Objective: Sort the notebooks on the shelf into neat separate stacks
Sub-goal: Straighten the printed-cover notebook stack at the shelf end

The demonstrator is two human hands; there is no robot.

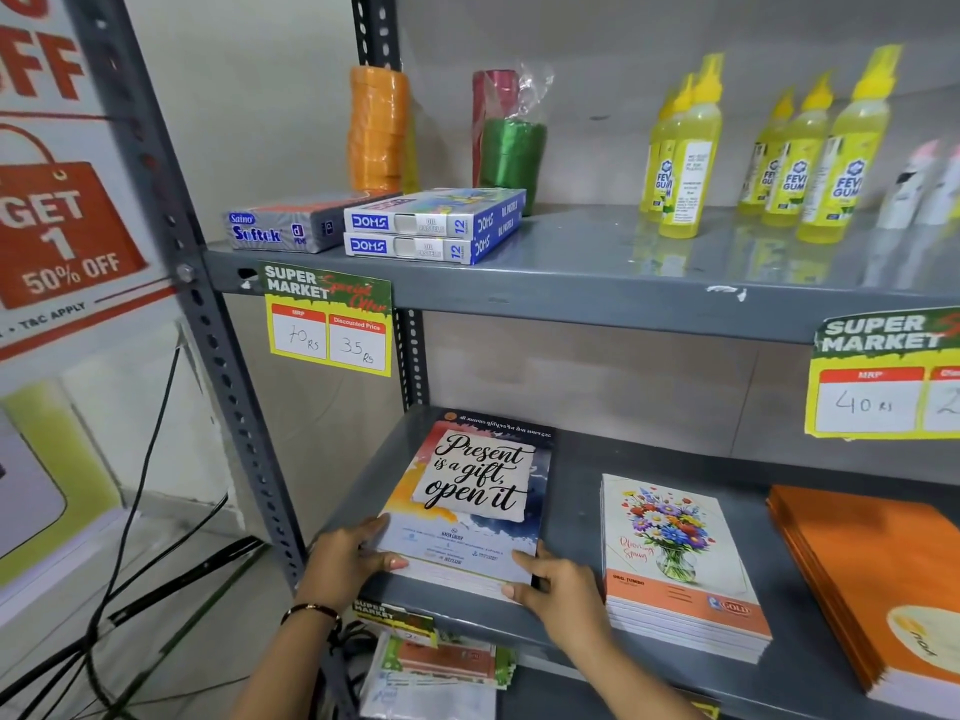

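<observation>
Squaring left stack (pixel 478 511) | your left hand (pixel 353 558) and right hand (pixel 556 579) pinch its near corners | flower stack (pixel 670 543) neat | orange stack (pixel 857 563) maybe next

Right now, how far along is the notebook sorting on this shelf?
Done: the floral stack and the orange stack sit apart as separate piles. In hand: the left hand and right hand grip the near corners of the Present is a gift stack, apparently squaring it. Left: the orange stack's edges look fanned, and loose notebooks lie jumbled lower down.
</observation>
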